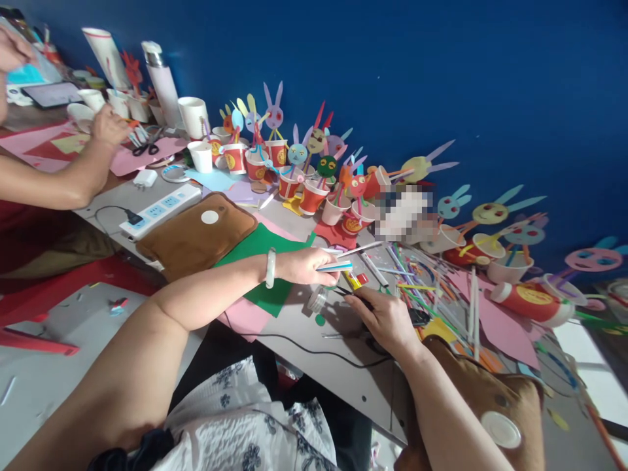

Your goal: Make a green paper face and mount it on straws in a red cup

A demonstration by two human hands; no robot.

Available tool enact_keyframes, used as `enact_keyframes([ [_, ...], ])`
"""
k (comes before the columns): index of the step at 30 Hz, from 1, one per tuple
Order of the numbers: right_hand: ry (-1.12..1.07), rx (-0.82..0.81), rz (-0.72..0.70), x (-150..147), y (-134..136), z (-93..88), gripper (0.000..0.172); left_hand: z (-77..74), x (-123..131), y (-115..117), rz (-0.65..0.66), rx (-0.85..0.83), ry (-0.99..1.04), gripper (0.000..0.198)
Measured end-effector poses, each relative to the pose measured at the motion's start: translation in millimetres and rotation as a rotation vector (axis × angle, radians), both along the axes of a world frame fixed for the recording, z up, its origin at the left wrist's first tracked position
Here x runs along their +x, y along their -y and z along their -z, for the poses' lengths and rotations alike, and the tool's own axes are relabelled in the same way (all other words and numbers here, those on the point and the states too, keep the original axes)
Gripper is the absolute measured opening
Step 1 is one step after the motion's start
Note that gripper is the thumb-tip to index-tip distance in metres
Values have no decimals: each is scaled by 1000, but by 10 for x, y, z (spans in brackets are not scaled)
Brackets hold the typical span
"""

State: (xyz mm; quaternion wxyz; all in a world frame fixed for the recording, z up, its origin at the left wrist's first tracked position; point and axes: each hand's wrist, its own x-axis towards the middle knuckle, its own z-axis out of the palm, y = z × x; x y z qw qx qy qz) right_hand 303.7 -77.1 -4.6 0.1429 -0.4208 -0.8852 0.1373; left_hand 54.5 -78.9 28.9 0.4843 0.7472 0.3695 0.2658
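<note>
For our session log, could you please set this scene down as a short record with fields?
Left hand: fingers around thin strips, blue and white among them
Right hand: holds a slim dark tool; type unclear
Below left wrist: green sheet over pink paper
Left side: power strip beside brown pouch
Back: rabbit figures in paper cups, before a blue wall
Nearby person: one hand by white cups

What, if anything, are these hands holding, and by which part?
The left hand holds blue and white strips, their ends jutting out. The right hand holds a dark tool, perhaps scissors; the gripped part is hidden.
</note>
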Motion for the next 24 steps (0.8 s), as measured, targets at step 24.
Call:
enact_keyframes([
  [24, -49, -18, 49, -126, 101, 61, 46, 90, 108, 52, -23, -30, 51, 13],
])
